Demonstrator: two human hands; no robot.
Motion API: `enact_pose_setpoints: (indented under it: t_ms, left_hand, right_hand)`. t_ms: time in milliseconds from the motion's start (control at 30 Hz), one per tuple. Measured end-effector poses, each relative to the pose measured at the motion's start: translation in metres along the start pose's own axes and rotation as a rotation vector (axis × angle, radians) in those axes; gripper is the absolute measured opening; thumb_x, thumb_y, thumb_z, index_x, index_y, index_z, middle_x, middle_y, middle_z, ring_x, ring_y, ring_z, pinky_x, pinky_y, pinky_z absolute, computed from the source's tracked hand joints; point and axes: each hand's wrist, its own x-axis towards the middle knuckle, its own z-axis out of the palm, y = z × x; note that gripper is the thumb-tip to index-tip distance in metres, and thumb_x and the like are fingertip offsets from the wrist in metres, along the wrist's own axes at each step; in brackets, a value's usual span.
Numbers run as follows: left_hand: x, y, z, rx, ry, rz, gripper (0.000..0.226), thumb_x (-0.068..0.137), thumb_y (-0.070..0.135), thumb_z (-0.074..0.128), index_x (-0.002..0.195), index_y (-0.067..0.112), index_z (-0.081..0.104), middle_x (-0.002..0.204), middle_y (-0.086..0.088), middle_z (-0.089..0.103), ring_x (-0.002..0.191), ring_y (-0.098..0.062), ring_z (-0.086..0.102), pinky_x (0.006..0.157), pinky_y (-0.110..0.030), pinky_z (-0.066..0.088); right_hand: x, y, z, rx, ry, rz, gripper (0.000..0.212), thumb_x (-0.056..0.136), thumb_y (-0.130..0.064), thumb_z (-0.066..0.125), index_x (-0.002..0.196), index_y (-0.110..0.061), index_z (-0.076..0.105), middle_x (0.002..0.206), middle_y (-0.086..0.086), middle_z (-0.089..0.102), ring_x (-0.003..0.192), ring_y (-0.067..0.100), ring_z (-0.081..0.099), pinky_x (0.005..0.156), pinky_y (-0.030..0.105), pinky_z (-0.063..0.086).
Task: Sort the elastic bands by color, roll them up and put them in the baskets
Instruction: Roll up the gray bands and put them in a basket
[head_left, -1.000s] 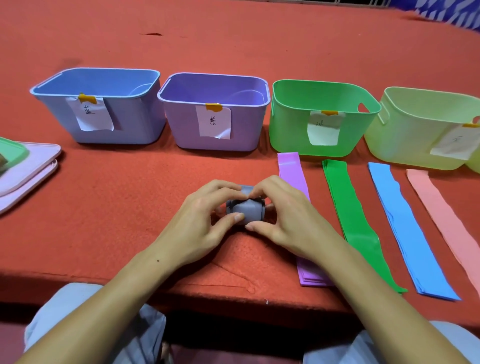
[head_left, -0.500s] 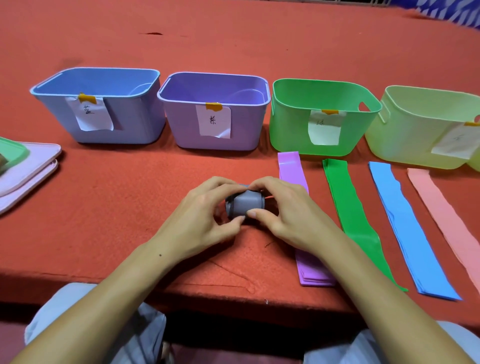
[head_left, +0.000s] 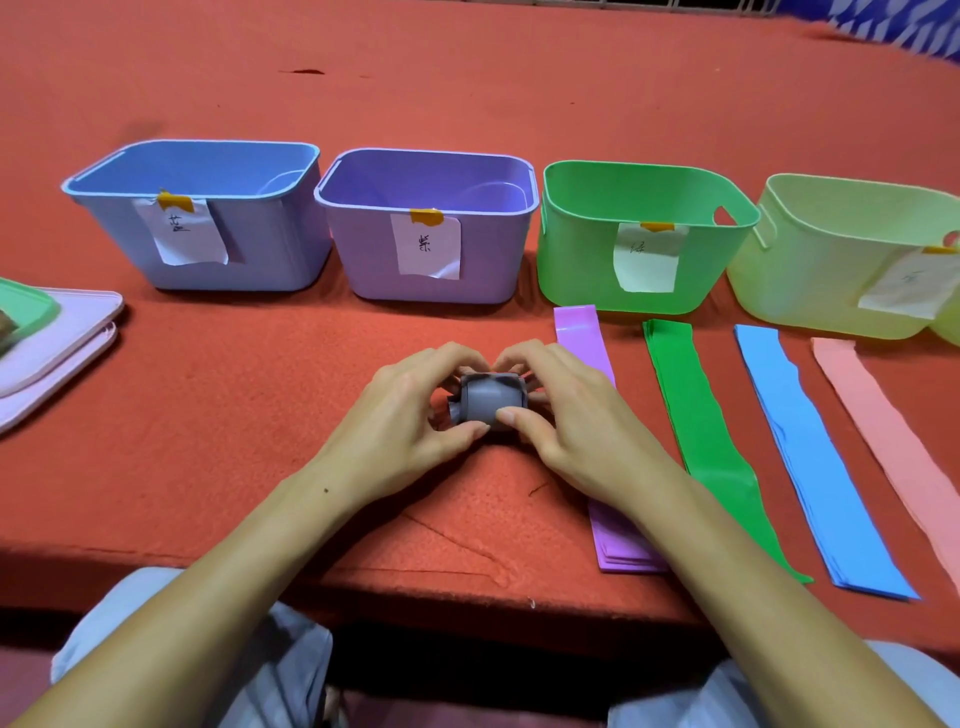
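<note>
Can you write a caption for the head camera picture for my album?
Both hands hold a rolled grey elastic band before four coloured plastic baskets on red felt.

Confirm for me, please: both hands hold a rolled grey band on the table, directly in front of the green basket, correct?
Not quite: in the head view, the left hand and right hand hold the rolled grey band in front of the purple basket, not the green basket.

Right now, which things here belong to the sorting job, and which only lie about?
Job:
left hand and right hand, gripping the grey roll
purple, green, blue and pink bands
four baskets: blue, purple, green, pale green

Lying about:
stacked lids, far left
</note>
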Motion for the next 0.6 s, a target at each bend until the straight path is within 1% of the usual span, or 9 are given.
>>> enact_pose_setpoints:
  t_ms: [67,167,233,333,400,467,533,600]
  left_hand:
    - [0.002,-0.002,0.0,-0.006,0.004,-0.015,0.045,0.086,0.03,0.084,0.126,0.026,0.063,0.112,0.011,0.069,0.102,-0.012,0.066,0.082,-0.035,0.056]
    - [0.004,-0.007,0.0,-0.05,0.006,-0.042,0.044,0.087,0.03,0.085,0.127,0.026,0.067,0.111,0.01,0.071,0.1,-0.009,0.068,0.08,-0.029,0.057]
    - [0.006,-0.009,0.0,-0.081,0.004,-0.06,0.044,0.087,0.03,0.085,0.127,0.025,0.068,0.113,0.01,0.072,0.1,-0.009,0.07,0.081,-0.029,0.059]
    - [0.008,-0.012,0.002,-0.09,0.004,-0.076,0.045,0.088,0.03,0.084,0.129,0.024,0.068,0.116,0.008,0.071,0.101,-0.006,0.07,0.086,-0.03,0.059]
    - [0.009,-0.013,0.002,-0.079,0.009,-0.073,0.047,0.087,0.036,0.079,0.131,0.023,0.067,0.117,0.006,0.067,0.101,-0.005,0.068,0.089,-0.028,0.058]
    - [0.008,-0.014,0.003,-0.06,0.013,-0.081,0.049,0.087,0.042,0.074,0.132,0.023,0.067,0.118,0.006,0.06,0.101,-0.006,0.064,0.091,-0.026,0.056]
    - [0.008,-0.015,0.004,-0.004,0.022,-0.104,0.052,0.088,0.05,0.067,0.132,0.023,0.065,0.117,0.008,0.057,0.1,-0.008,0.062,0.092,-0.032,0.055]
    - [0.009,-0.014,0.006,0.043,0.031,-0.137,0.056,0.088,0.055,0.058,0.135,0.025,0.063,0.118,0.008,0.059,0.098,-0.011,0.061,0.092,-0.038,0.055]
  right_hand:
    - [0.001,-0.001,0.001,-0.043,0.014,0.012,0.03,0.096,-0.025,0.069,0.123,-0.024,0.056,0.114,-0.003,0.06,0.102,0.021,0.062,0.09,0.046,0.054]
    - [0.002,-0.004,0.001,-0.105,0.009,0.007,0.028,0.096,-0.029,0.065,0.123,-0.022,0.057,0.113,-0.001,0.063,0.1,0.022,0.062,0.089,0.047,0.052]
    - [0.002,-0.004,0.002,-0.135,-0.015,-0.02,0.035,0.091,-0.03,0.065,0.124,-0.02,0.057,0.117,0.0,0.063,0.104,0.024,0.062,0.089,0.047,0.053]
    - [0.005,-0.004,0.01,-0.152,-0.057,-0.009,0.05,0.083,-0.029,0.076,0.126,-0.019,0.053,0.127,0.001,0.055,0.108,0.027,0.06,0.09,0.048,0.054]
    - [0.008,-0.004,0.016,-0.156,-0.047,0.017,0.055,0.081,-0.03,0.083,0.124,-0.021,0.051,0.13,0.0,0.049,0.109,0.028,0.059,0.087,0.049,0.055]
    - [0.014,-0.004,0.02,-0.18,-0.028,0.018,0.055,0.081,-0.028,0.084,0.125,-0.02,0.052,0.129,0.0,0.049,0.107,0.029,0.059,0.085,0.049,0.056]
    - [0.022,-0.004,0.02,-0.237,-0.037,0.006,0.055,0.084,-0.027,0.081,0.132,-0.019,0.055,0.13,0.001,0.054,0.11,0.031,0.061,0.085,0.049,0.056]
    - [0.028,-0.001,0.02,-0.297,-0.075,0.0,0.057,0.09,-0.03,0.074,0.142,-0.017,0.054,0.131,0.005,0.059,0.112,0.034,0.062,0.087,0.048,0.055]
